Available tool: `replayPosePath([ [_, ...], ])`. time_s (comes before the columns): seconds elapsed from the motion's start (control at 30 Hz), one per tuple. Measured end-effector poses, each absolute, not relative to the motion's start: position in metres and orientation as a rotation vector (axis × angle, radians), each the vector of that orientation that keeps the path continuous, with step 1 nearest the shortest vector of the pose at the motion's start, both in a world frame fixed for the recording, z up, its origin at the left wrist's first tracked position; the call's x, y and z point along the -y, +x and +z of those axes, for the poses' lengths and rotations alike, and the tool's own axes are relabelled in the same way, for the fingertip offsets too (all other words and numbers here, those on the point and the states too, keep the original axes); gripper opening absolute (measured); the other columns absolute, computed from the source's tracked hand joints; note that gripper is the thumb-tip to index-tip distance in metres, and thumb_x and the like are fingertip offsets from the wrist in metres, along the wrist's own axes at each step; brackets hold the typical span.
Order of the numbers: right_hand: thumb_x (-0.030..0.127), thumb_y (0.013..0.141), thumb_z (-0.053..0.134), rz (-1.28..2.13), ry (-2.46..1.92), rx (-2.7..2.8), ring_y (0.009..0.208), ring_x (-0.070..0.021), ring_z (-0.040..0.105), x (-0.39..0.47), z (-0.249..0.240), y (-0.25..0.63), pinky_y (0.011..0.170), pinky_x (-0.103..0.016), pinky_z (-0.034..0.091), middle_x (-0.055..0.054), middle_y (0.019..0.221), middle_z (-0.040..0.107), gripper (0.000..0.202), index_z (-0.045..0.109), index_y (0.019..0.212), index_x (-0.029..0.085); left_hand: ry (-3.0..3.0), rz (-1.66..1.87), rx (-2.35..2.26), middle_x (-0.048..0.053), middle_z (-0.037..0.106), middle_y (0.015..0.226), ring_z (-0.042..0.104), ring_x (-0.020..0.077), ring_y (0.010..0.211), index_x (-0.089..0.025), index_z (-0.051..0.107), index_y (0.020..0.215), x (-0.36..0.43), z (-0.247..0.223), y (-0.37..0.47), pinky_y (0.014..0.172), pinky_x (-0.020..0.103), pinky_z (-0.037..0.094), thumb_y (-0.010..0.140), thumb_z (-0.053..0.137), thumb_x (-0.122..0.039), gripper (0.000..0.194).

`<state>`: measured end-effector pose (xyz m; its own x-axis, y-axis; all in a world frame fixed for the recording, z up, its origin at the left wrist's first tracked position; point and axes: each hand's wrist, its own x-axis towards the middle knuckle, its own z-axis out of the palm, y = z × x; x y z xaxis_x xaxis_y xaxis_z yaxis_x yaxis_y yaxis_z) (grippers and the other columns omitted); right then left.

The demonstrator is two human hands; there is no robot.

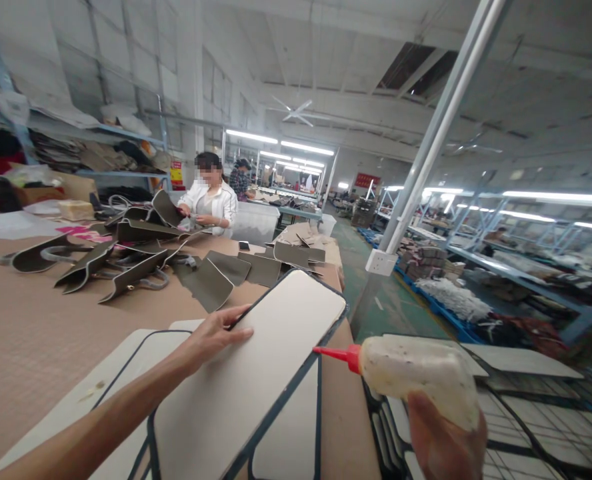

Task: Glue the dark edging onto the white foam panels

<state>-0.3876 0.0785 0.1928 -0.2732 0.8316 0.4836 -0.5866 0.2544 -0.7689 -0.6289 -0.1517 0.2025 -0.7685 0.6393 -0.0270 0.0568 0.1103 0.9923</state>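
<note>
My left hand grips the far left edge of a white panel with a dark border, thumb on its face and fingers around the edge. The panel is tilted above other white panels lying on the table. In my right hand is a cloudy squeeze bottle with a red nozzle. It lies on its side in the air, and its tip is at the panel's right dark edge. Whether the tip touches the edge, I cannot tell.
Olive-grey bag pieces with handles lie across the brown table. A co-worker handles a piece at the far side. A metal post with a socket box rises at right, near a rack of more panels.
</note>
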Motion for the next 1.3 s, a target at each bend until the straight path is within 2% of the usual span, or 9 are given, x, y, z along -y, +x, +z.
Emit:
replayPosePath([
  [0.17,0.020,0.056,0.090,1.215,-0.204,1.083,0.076,-0.0136,0.066,-0.090,0.214,-0.398,0.076,-0.023,0.055,0.002,0.085,0.073,0.053,0.071,0.105,0.018,0.691,1.715,-1.965,0.004,0.076,0.108,0.068,0.0283,0.098,-0.021,0.070,0.124,0.148,0.200,-0.631,0.083,0.035,0.056,0.057,0.084,-0.043,0.072],
  [0.37,0.021,0.054,0.091,1.225,-0.174,1.058,0.074,-0.0176,0.064,-0.105,0.227,-0.407,0.095,-0.042,0.049,0.002,0.083,0.071,0.053,0.070,0.103,0.020,0.685,1.778,-1.968,0.005,0.074,0.114,0.069,0.0273,0.096,-0.021,0.068,0.126,0.148,0.198,-0.629,0.079,0.033,0.057,0.061,0.082,-0.041,0.069],
  [0.47,0.022,0.056,0.090,1.245,-0.184,1.090,0.077,-0.0184,0.064,-0.102,0.224,-0.407,0.100,-0.045,0.045,0.002,0.085,0.071,0.051,0.069,0.103,0.020,0.673,1.803,-1.947,0.005,0.075,0.112,0.069,0.0279,0.094,-0.021,0.069,0.124,0.148,0.197,-0.628,0.076,0.034,0.058,0.060,0.083,-0.042,0.069],
  [0.6,0.025,0.056,0.090,1.275,-0.226,1.126,0.076,-0.0185,0.064,-0.094,0.219,-0.407,0.095,-0.043,0.048,0.001,0.084,0.071,0.050,0.069,0.100,0.019,0.652,1.815,-1.954,0.005,0.076,0.109,0.070,0.0278,0.092,-0.020,0.068,0.126,0.147,0.191,-0.630,0.075,0.034,0.057,0.058,0.084,-0.042,0.073],
  [0.77,0.024,0.055,0.090,1.315,-0.226,1.151,0.079,-0.0178,0.065,-0.089,0.214,-0.406,0.078,-0.032,0.053,0.000,0.088,0.072,0.050,0.069,0.101,0.020,0.630,1.811,-1.977,0.007,0.074,0.113,0.068,0.0290,0.099,-0.018,0.068,0.126,0.146,0.195,-0.630,0.079,0.034,0.056,0.056,0.084,-0.045,0.077],
  [0.9,0.023,0.055,0.089,1.329,-0.230,1.185,0.083,-0.0196,0.066,-0.089,0.210,-0.405,0.079,-0.034,0.053,-0.001,0.088,0.072,0.053,0.069,0.104,0.021,0.580,1.821,-1.981,0.009,0.075,0.110,0.068,0.0302,0.099,-0.015,0.067,0.127,0.145,0.205,-0.625,0.079,0.034,0.056,0.050,0.087,-0.048,0.086],
  [1.07,0.024,0.052,0.089,1.353,-0.264,1.205,0.070,-0.0193,0.065,-0.086,0.207,-0.403,0.078,-0.039,0.054,-0.002,0.084,0.072,0.051,0.070,0.099,0.019,0.588,1.813,-1.902,0.006,0.076,0.102,0.070,0.0273,0.088,-0.018,0.066,0.128,0.144,0.211,-0.622,0.074,0.034,0.056,0.050,0.087,-0.047,0.087],
  [1.3,0.020,0.052,0.090,1.414,-0.225,1.211,0.069,-0.0152,0.065,-0.080,0.205,-0.404,0.070,-0.026,0.055,0.002,0.075,0.070,0.045,0.071,0.093,0.021,0.600,1.802,-1.906,0.006,0.076,0.102,0.069,0.0280,0.090,-0.015,0.067,0.126,0.144,0.214,-0.622,0.072,0.032,0.056,0.050,0.086,-0.048,0.085],
])
